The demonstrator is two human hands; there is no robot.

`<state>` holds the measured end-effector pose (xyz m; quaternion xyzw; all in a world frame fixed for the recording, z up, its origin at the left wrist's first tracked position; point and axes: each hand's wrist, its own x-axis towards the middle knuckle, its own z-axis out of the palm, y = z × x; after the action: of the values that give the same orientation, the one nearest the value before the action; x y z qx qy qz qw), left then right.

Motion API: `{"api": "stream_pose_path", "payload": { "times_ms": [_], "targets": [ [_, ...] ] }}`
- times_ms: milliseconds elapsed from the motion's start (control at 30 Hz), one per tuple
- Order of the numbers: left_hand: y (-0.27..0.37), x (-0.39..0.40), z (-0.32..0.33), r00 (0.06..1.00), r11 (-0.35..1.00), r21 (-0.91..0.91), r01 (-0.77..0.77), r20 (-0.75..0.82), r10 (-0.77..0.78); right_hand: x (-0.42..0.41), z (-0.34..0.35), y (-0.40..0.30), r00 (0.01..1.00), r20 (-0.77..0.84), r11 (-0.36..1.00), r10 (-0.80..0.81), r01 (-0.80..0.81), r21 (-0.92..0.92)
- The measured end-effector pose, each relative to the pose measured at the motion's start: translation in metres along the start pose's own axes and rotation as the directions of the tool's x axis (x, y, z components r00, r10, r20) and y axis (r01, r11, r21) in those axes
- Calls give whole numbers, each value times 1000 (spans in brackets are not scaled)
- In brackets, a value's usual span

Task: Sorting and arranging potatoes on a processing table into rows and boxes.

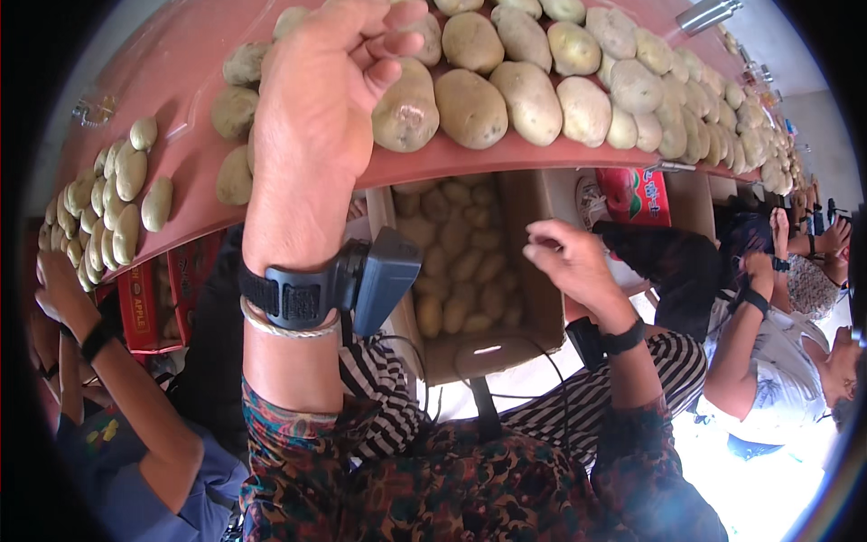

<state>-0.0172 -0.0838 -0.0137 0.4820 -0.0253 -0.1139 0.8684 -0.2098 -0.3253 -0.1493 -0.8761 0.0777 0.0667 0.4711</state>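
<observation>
My left hand [325,88] reaches over the red table, beside a large potato [406,112] with a damaged spot; its fingers are loosely curled, and the palm side holds nothing that I can see. Rows of potatoes [471,108] lie along the table's edge to its right, and a few sit at its left. My right hand [569,261] hovers at the right wall of an open cardboard box [548,298], fingers bent and thumb side towards the box. Loose potatoes [464,271] fill the bottom of that box, which stands between my knees below the table edge.
A metal cylinder [708,15] lies at the table's far right. More potatoes [101,203] are grouped at the left end. Red fruit cartons [139,305] stand under the table. People sit close on both sides, with a co-worker's hand [57,284] at the left edge. A cable loops above my lap.
</observation>
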Motion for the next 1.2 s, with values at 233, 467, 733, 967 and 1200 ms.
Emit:
{"api": "stream_pose_path", "payload": {
  "times_ms": [233,467,733,967,1200],
  "targets": [
    [-5,-2,11,994,997,52,-54,-90,59,10,47,41,882,344,771,321,-32,-636],
    [-2,-3,2,997,998,3,-63,-39,63,42,127,36,738,528,796,420,-20,-605],
    [-8,4,-2,1000,999,-34,-16,-6,15,25,232,77,574,660,844,485,-110,-525],
    [-5,-2,16,984,997,-37,-69,-167,62,27,274,121,560,622,814,548,-184,-551],
    [-8,5,9,997,996,-78,-50,-59,45,16,285,132,658,462,794,595,-388,-469]
  ]
}}
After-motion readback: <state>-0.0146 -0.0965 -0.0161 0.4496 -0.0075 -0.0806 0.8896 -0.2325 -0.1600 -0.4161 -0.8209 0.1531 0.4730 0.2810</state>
